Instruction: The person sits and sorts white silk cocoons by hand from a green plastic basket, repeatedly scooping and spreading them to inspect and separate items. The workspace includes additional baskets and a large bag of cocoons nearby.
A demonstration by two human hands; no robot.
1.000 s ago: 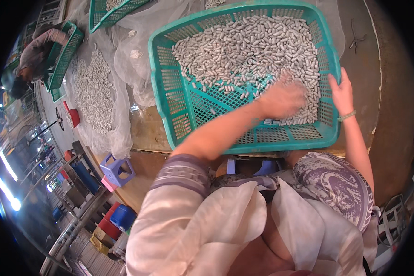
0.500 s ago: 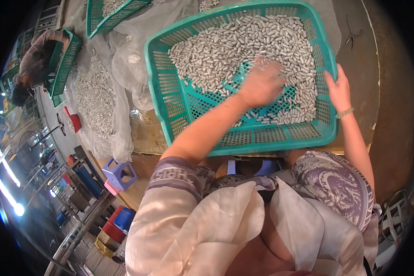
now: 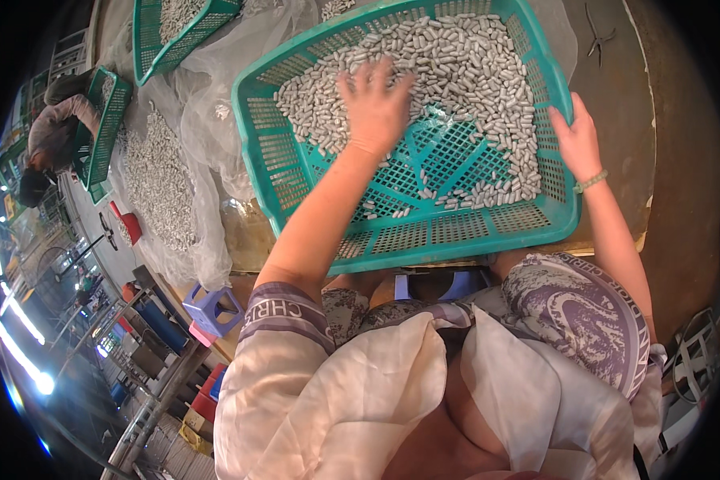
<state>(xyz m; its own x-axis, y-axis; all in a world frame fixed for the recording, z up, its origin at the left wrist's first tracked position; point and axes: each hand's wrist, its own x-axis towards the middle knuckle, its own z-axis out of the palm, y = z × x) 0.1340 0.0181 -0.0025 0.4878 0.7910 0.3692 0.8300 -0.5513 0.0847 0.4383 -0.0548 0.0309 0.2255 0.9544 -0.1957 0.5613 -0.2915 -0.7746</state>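
Note:
A wide green plastic basket [image 3: 456,250] with slotted walls and a lattice floor lies before me, tilted slightly. Small grey-white capsule-shaped pieces [image 3: 464,68] heap along its far and right sides. With fingers spread, my left hand [image 3: 376,110] rests on the pieces left of the middle; its palm side is hidden. Just below and right of it, bare green lattice shows, with a few scattered pieces along the near side. My right hand [image 3: 578,142] grips the basket's right rim, thumb on the inside and the other fingers mostly hidden behind the wall.
A dark, thin-handled metal tool [image 3: 598,40] lies at the far right. Left are clear plastic sheeting [image 3: 216,132], a pile of similar pieces [image 3: 160,188], a red scoop [image 3: 128,222] and another green basket [image 3: 186,50]. A person [image 3: 60,132] bends over a green basket. A purple stool [image 3: 214,310] stands below.
My left hand has swept left and away from me over the pieces, its fingers now spread. More bare lattice shows mid-basket. My right hand keeps its hold on the rim.

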